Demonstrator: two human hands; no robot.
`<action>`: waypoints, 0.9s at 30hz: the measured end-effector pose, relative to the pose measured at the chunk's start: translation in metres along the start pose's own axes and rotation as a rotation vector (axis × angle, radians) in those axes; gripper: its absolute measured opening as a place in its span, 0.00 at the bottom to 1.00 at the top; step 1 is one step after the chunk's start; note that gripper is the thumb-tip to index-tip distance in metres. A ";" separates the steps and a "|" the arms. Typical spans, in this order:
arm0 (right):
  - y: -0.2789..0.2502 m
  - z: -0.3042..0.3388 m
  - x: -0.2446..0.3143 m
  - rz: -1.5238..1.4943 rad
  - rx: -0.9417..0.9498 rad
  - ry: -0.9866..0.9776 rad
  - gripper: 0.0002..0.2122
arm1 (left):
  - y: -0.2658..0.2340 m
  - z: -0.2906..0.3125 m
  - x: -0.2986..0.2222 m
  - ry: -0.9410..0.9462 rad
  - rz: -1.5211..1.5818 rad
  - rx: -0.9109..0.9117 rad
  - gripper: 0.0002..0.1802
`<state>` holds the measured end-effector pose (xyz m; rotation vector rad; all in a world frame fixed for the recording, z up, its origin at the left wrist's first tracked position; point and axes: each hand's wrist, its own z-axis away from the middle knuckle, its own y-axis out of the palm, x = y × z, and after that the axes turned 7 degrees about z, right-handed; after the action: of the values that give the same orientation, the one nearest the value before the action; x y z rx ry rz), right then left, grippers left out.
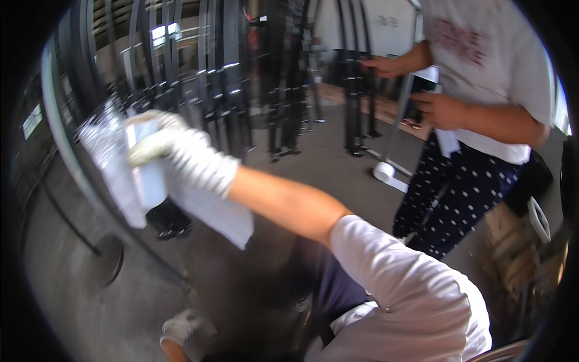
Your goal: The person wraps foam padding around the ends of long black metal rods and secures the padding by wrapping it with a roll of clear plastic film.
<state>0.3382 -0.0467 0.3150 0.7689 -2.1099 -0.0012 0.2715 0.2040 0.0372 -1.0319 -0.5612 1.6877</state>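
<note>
My right hand [181, 154], in a white striped glove, reaches up and left across the view. It is closed around a white cylindrical container [148, 175], together with a crinkled clear plastic sheet [108, 145] and a white cloth [220, 214] that hangs below the wrist. The container is held against a curved dark metal bar [63, 145] at the left. My left hand [178, 329], also gloved, sits low at the bottom edge near the foot of that bar. Blur hides whether it grips anything.
Rows of black metal frames [283, 78] stand at the back. Another person [482, 90] in a white shirt and dotted dark trousers stands at the right, holding white paper. A white tape roll [383, 171] lies on the grey floor. Wooden pieces [512, 247] are stacked at the right.
</note>
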 end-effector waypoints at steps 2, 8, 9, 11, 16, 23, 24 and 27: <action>0.006 0.005 0.005 -0.148 0.035 0.001 0.22 | -0.013 0.006 -0.005 0.194 0.106 -0.140 0.24; -0.038 -0.005 0.015 0.143 0.094 0.051 0.20 | -0.111 0.050 -0.101 0.989 1.115 -0.673 0.22; -0.037 -0.006 0.013 0.182 0.119 0.040 0.17 | -0.132 0.060 -0.112 1.038 1.103 -0.822 0.19; -0.042 -0.008 0.013 0.191 0.119 0.064 0.20 | -0.166 0.069 -0.139 1.084 1.082 -0.961 0.24; -0.040 -0.012 0.014 0.074 0.177 0.107 0.20 | -0.206 0.040 -0.181 1.206 0.981 -0.878 0.42; -0.049 -0.014 0.020 0.105 0.219 0.146 0.20 | -0.226 0.009 -0.181 1.169 1.493 -0.394 0.32; -0.051 -0.014 0.020 0.108 0.226 0.149 0.20 | -0.225 0.009 -0.182 1.185 1.491 -0.399 0.32; -0.049 -0.013 0.015 0.100 0.216 0.128 0.20 | -0.227 0.006 -0.178 1.154 1.486 -0.345 0.31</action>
<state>0.3671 -0.0910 0.3214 0.7675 -2.0447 0.3262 0.4034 0.1209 0.2801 -2.7433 0.9690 1.6301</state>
